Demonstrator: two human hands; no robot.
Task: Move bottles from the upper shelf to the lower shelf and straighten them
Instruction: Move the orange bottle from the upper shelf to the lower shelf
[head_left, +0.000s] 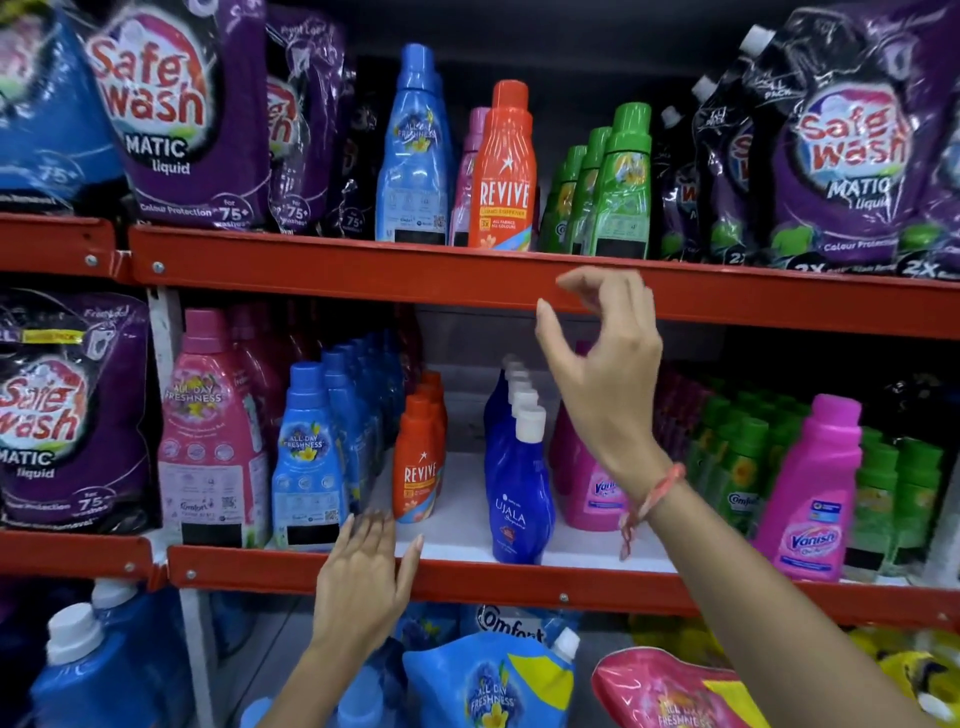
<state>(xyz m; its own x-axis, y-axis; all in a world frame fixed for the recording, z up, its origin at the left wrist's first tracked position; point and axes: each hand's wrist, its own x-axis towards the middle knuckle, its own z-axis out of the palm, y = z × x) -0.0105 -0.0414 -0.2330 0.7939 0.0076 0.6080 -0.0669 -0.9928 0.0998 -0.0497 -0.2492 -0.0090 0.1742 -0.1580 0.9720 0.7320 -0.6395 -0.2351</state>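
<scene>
On the upper shelf (363, 273) stand a tall blue bottle (413, 156), a pink bottle behind an orange Revive bottle (503, 176), and a row of green bottles (618, 187). The lower shelf (467, 574) holds a pink bottle (208, 431), blue bottles (306, 457), orange Revive bottles (420, 467), dark blue Ujala bottles (517, 488) and pink Vanish bottles (815, 493). My right hand (602, 358) is raised in front of the upper shelf's red edge, fingers curled apart, holding nothing. My left hand (363, 577) hovers flat at the lower shelf's front edge, empty.
Purple Safewash pouches (182, 109) flank the bottles on the upper shelf, at left and at right (852, 145). More green bottles (737, 457) fill the lower shelf's right side. Below, blue jugs (88, 670) and refill pouches (493, 686) sit on the bottom level.
</scene>
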